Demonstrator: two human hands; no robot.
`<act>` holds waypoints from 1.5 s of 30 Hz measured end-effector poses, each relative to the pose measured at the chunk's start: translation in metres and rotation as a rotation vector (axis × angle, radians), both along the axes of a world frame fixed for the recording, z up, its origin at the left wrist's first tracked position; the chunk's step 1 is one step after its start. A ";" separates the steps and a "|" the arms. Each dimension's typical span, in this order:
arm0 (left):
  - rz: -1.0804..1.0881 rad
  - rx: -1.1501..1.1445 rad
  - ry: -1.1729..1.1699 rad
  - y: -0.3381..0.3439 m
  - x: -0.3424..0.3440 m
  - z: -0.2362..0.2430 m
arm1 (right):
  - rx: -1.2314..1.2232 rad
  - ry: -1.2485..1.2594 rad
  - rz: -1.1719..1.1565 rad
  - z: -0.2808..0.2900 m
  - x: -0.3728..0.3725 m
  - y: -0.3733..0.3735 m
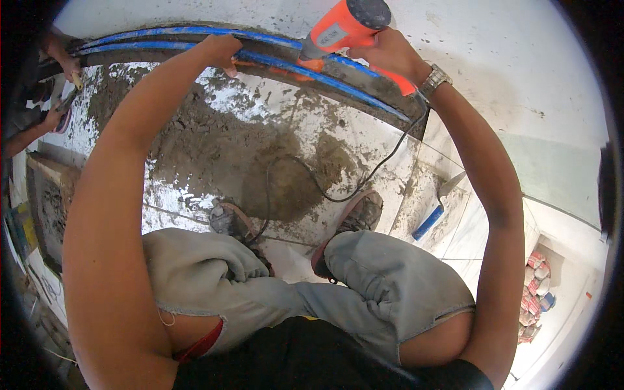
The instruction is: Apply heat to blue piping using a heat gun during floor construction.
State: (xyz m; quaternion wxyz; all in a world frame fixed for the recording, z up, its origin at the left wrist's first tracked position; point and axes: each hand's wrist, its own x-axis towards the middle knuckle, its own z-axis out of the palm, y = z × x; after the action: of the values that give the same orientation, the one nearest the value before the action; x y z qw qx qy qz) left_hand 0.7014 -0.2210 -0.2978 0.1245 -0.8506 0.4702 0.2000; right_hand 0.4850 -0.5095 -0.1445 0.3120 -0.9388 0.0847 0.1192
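So the right hand (pixel 393 57) is wrapped around the handle of an orange heat gun (pixel 338 31), at least that's what it looks like to me. The grip's proper, fingers closed on it, with the gun's body beyond the fingers on the wall side. The grey nozzle tips down and leftward, right by the two blue pipes running along the foot of the wall (pixel 474 39).

The left hand (pixel 220 51) is off to the left of that nozzle, a bit apart from it, on the lower blue pipe (pixel 357 96). Can't tell if the fingers actually go round it or just press on it. The upper blue pipe (pixel 260 35) runs just beside it, closer to the wall.

My guess on handling: the gun's hard plastic, not too heavy but bulky up top, so the handle is the spot to hold. I'd stay well off the nozzle, could be hot. The black cord (pixel 267 195) trails loosely across the floor between the feet, so it might tug a little. The pipe seems light and a bit springy, maybe slippery with all that wet grey mortar (pixel 195 143) around. I'd grab it away from the nozzle.
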 end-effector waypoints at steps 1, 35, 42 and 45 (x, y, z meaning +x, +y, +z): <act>0.003 0.007 -0.010 0.002 0.000 -0.001 | -0.027 0.004 0.008 -0.003 0.003 0.000; 0.084 0.140 0.072 -0.007 0.002 -0.005 | 0.107 -0.030 -0.179 -0.016 -0.055 -0.048; 0.051 -0.008 0.006 -0.004 -0.006 -0.003 | 0.182 -0.026 -0.193 -0.026 -0.064 -0.058; 0.058 0.012 0.034 0.001 -0.002 -0.003 | 0.326 -0.019 -0.167 -0.023 -0.061 -0.051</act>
State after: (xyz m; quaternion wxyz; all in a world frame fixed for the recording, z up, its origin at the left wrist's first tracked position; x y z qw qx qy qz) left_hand 0.6999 -0.2197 -0.3013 0.1157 -0.8595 0.4462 0.2209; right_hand 0.4242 -0.5603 -0.1679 0.4696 -0.8666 0.1390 0.0963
